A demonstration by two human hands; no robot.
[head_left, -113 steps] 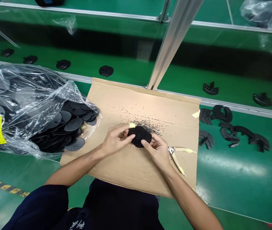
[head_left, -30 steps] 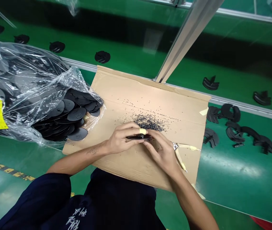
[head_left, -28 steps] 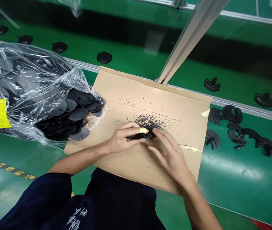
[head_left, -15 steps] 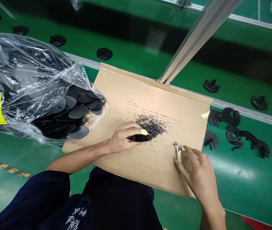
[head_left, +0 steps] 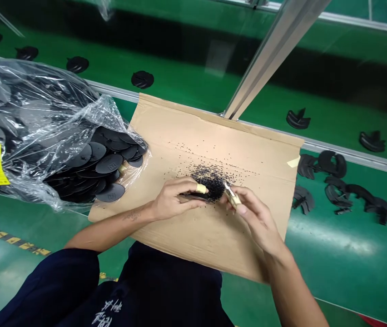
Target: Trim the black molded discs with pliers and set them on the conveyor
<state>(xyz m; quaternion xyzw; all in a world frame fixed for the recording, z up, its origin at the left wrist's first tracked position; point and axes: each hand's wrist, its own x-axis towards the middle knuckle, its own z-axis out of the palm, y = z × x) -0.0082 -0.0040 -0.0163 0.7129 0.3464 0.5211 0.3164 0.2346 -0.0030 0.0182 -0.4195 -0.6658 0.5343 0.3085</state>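
A cardboard sheet [head_left: 193, 240] spreads across the middle of your frame, with a clear plastic bag [head_left: 33, 113] of black discs at the left, overlapping it. Just right of centre, your right hand [head_left: 256, 218] is closed around pliers [head_left: 233, 198], their metal tip pointing up-left. At centre, your left hand [head_left: 176, 197] pinches a dark disc [head_left: 194, 196] between thumb and fingers, near scattered black specks [head_left: 210, 174].

Both forearms [head_left: 111, 229] angle inward, left hand [head_left: 176, 198] pinching, right hand [head_left: 256, 217] curled in a grip nearby.
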